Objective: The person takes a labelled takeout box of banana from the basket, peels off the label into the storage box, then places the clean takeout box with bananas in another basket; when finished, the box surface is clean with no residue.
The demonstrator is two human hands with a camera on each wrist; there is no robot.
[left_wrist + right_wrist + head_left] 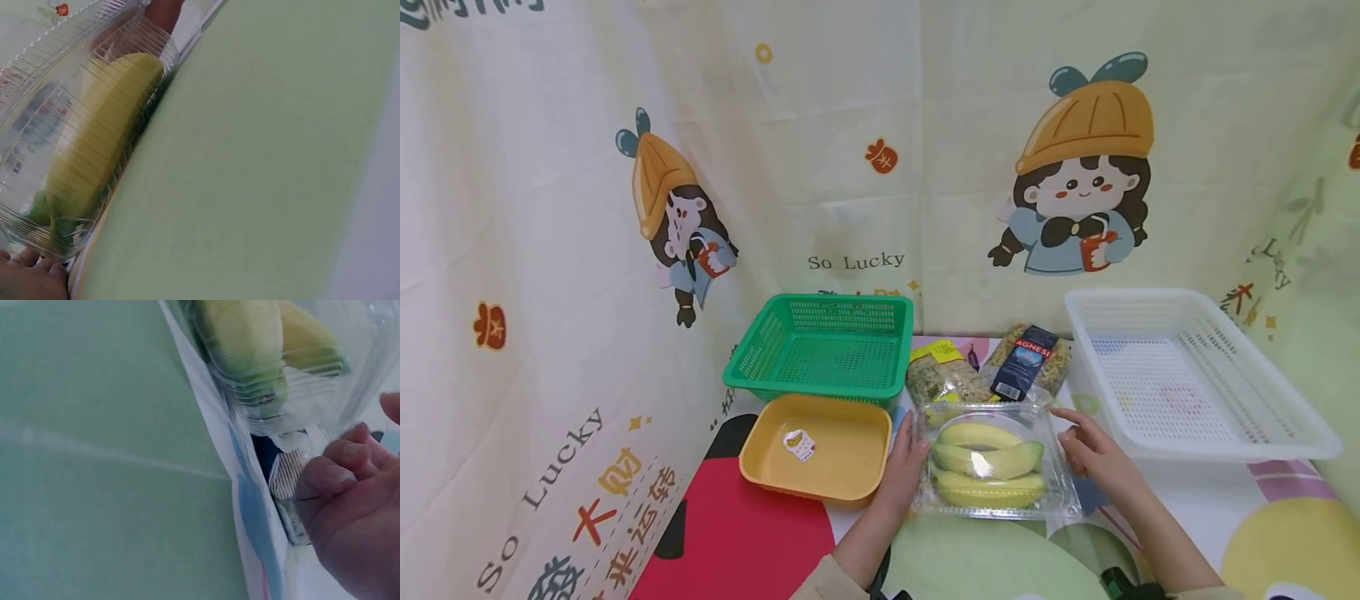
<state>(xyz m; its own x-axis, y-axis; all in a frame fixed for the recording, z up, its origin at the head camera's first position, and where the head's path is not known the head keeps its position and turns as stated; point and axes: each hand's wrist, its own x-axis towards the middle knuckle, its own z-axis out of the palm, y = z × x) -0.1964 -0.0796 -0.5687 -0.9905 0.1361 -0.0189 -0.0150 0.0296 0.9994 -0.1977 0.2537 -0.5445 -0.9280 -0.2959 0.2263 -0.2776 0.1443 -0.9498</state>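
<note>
Nearest us, our left hand (904, 467) lies flat with straight fingers against the left side of the clear clamshell box (992, 462), and our right hand (1093, 454) rests at its right edge, fingers loosely bent, not gripping. The box sits on the table (1187, 500) between both hands, holding three bananas (988, 460). Just left of it is a yellow tray (816, 450). Behind the box lie two pasta bags (985, 367). Farther back stands a green basket (823, 346) on the left and a white basket (1187, 375) on the right.
</note>
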